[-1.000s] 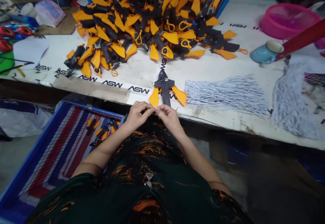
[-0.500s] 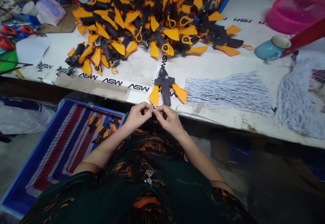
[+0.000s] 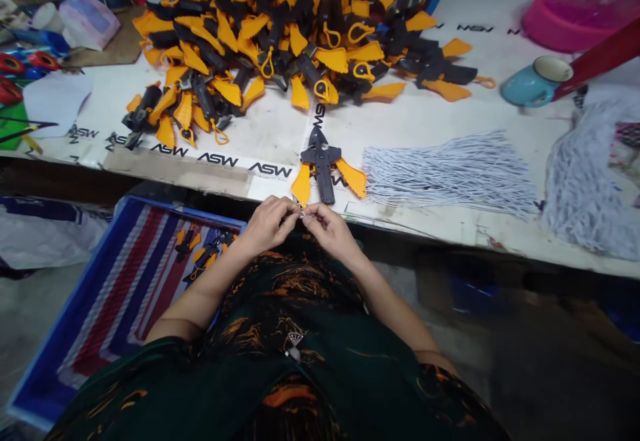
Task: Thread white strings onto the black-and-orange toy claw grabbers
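Apparently left hand and right hand pinching thin string, grip narrow, near side of winged toy lying on tabletop; string bundle resting right of toy. Slack pinch could be losing string.

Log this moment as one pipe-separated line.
left hand: pinching thin pale strand | right hand: pinching it too | ahead: black-and-orange piece on table | right of piece: white strings
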A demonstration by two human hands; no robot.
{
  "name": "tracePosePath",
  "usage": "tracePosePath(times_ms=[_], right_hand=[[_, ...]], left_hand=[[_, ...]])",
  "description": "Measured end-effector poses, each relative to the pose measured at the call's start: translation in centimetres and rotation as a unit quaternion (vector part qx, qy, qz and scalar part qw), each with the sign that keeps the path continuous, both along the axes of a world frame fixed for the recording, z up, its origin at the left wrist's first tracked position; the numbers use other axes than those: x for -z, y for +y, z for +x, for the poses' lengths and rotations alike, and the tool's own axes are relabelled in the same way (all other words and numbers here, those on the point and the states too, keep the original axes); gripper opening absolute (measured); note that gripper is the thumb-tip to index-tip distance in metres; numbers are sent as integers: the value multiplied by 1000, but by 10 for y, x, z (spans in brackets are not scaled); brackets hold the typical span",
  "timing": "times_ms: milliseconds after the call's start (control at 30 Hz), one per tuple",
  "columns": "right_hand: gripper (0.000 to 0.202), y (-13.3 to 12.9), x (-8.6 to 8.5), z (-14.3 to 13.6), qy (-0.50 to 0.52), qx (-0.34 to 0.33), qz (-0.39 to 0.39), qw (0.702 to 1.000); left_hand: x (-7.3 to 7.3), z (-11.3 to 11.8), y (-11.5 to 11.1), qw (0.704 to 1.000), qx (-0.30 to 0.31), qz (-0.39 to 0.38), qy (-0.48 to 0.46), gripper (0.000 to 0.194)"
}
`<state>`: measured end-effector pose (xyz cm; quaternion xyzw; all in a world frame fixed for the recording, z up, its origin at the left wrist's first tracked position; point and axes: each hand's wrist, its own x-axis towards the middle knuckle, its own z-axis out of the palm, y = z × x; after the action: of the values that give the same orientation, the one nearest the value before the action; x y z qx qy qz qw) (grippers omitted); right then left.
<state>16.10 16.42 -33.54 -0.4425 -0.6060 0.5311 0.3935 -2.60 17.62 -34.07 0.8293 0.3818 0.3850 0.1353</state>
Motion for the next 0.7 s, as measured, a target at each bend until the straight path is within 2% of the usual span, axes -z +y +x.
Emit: tracePosePath(times_ms=[133, 267, 333, 433, 500, 567, 633, 700], right_hand=[[21, 1, -3, -1, 14, 0, -20, 1000], [28, 1, -3, -4, 63, -9, -67, 996], [32, 0, -4, -5, 71, -8, -78, 994], [33, -2, -6, -6, 60, -8, -63, 996], [32, -3, -7, -5, 47, -11, -45, 998], [31, -3, -6, -6, 24, -3, -28, 999], [32, -2, -3, -7, -4, 13, -21, 1000], [32, -2, -1, -7, -25, 28, -27, 999]], left_hand=[[5, -2, 3, 1000, 14, 20, 14, 15], [7, -3, 5, 998, 26, 50, -9, 13], [6, -3, 4, 999, 17, 33, -19, 13], [4, -3, 1, 994, 4, -91, -53, 16], [3, -3, -2, 974, 16, -199, -105, 16], [3, -2, -4, 948, 32, -275, -158, 16], [4, -2, -5, 931, 39, -311, -188, 16], [5, -3, -5, 927, 31, -319, -194, 16]])
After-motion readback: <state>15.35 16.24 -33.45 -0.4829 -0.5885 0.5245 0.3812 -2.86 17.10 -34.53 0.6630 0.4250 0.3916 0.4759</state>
